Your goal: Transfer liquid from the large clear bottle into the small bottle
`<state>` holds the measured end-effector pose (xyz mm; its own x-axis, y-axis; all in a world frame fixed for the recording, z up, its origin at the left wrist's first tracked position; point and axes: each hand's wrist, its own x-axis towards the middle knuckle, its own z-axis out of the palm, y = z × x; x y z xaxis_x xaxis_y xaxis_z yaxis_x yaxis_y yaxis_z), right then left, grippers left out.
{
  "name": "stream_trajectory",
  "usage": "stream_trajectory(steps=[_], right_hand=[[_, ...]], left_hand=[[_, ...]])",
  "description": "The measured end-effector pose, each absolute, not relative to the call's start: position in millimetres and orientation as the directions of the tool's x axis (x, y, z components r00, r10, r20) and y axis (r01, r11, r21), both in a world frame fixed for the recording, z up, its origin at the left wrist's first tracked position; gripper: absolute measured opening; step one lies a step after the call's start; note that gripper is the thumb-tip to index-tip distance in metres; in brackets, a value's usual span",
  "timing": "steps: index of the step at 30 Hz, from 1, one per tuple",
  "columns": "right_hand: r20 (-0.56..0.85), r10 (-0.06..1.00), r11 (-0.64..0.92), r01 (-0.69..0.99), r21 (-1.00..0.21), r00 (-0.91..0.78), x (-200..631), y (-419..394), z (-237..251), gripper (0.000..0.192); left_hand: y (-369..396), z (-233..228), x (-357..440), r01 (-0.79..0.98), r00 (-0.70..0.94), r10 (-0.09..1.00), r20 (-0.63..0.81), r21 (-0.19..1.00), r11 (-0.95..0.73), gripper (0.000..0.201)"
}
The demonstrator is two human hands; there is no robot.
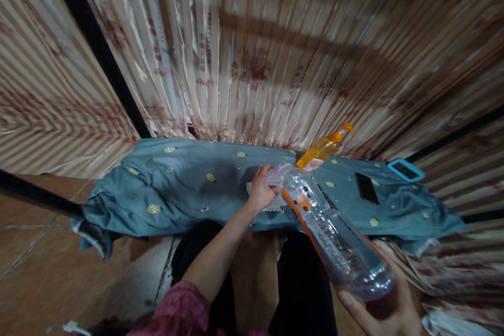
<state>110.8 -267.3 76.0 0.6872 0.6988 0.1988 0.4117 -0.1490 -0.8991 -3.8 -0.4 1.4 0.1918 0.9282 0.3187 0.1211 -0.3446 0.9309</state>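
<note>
Clear plastic bottle [334, 236], centre to lower right of frame — long axis slants, neck up-left, base down-right. Left hand [262, 189], nearer the neck, pinches clear plastic [275, 177] there (neck or separate piece, can't tell) — right hand's [389, 311] grip clasps the base.

The left forearm [222, 249] reaches diagonally forward, bare to the elbow, and the left hand [262, 190] curls into a grip. Nearer the body, the right hand [397, 319] cups, thumb [352, 304] extended.
</note>
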Motion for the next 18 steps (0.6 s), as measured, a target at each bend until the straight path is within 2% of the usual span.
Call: stream_trajectory(steps=[18], right_hand=[[0.258, 0.702, -0.127, 0.473, -0.872, 0.664, 113.6, -267.2, 75.8, 0.09]], left_hand=[[-1.2, 3.1, -3.6, 0.145, 0.192, 0.93, 0.312, 0.928, -0.342, 0.05]])
